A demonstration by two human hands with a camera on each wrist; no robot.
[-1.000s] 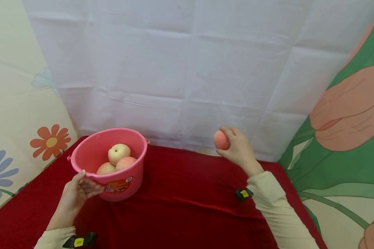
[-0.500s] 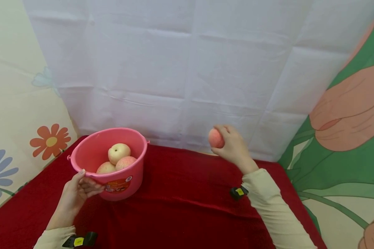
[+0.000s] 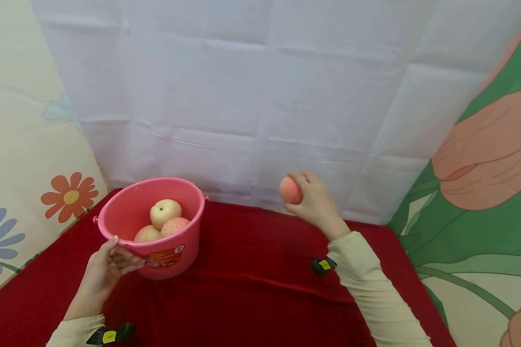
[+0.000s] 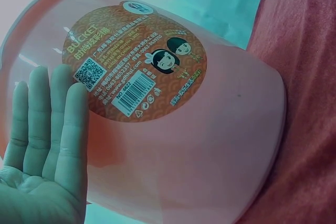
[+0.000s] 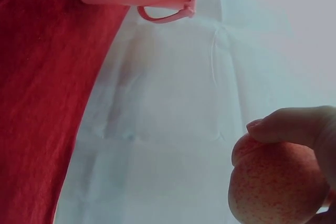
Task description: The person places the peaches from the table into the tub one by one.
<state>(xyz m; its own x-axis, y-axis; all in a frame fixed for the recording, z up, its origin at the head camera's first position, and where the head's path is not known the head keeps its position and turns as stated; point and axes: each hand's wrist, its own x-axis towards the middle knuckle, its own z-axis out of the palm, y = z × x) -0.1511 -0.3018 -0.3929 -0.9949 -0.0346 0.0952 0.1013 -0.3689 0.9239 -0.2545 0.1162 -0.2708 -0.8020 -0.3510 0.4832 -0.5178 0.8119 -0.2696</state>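
Note:
A pink bucket (image 3: 173, 250) with an orange oval label (image 4: 136, 61) stands on the left of the table. My left hand (image 3: 108, 262) holds its near rim, the thumb over the edge and the fingers (image 4: 39, 119) lying along the outer wall. Inside are two pale, yellowish peaches, one on top (image 3: 166, 213) and one lower down (image 3: 147, 233), beside a pinker peach (image 3: 175, 226). Above the table's back edge, my right hand (image 3: 314, 202) grips a reddish peach (image 3: 291, 190) between thumb and fingers. The right wrist view shows that speckled peach (image 5: 275, 182) with its crease.
Dark red cloth (image 3: 252, 299) covers the table. A white sheet (image 3: 260, 106) hangs right behind it, and floral panels (image 3: 482, 168) stand at both sides. The bucket's handle (image 5: 165, 18) hangs at its side in the right wrist view.
My right hand has moved steadily left toward the bucket, carrying the peach. My left hand and the bucket have stayed in place.

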